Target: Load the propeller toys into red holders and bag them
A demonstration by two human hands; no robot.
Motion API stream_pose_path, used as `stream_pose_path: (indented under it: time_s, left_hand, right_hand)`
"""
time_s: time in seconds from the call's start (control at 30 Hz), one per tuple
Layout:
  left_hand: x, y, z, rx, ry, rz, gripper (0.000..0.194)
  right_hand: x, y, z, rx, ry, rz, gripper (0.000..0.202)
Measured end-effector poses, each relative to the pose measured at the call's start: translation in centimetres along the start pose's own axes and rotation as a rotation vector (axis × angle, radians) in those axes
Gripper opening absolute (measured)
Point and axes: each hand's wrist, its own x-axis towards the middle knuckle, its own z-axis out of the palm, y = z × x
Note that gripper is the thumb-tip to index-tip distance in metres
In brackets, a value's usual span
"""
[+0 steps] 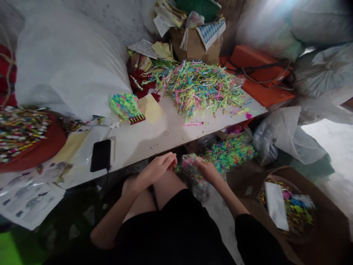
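Note:
My left hand (160, 167) is above my lap, just in front of the table edge. Its fingers are curled together, and whatever they hold, if anything, is hidden. To its right, my right hand (206, 170) pinches a small clear plastic bag (189, 159) with something pinkish showing in it; its contents are blurred. The hands are apart. Beyond and below the right hand lies a heap of small green, blue and pink plastic pieces (234, 152). On the white table (143, 141) a large pile of colourful thin sticks with plastic ends (201, 86) is spread out.
A bundle of green-topped sticks (125, 106) lies beside yellow paper (151, 108). Nearby are a black phone (100, 155), a red basin (56, 141) of small pieces and a large white sack (71, 62). An orange machine (256, 62) stands back right; a brown-lined container (328, 206) sits lower right.

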Motion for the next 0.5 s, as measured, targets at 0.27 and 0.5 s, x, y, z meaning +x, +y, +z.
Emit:
stream_pose_path:
  time_s: [0.27,0.5]
  left_hand:
    - [-4.8,-7.7,-4.1,0.033,0.160,-0.242,0.038]
    - [-9.4,-13.2,-5.1,0.041,0.214,-0.446,0.051]
  right_hand:
    - [0.8,1.0,9.1,0.009,-0.256,0.114,0.037]
    - [0.4,0.9,12.7,0.088,-0.232,0.143,0.025]
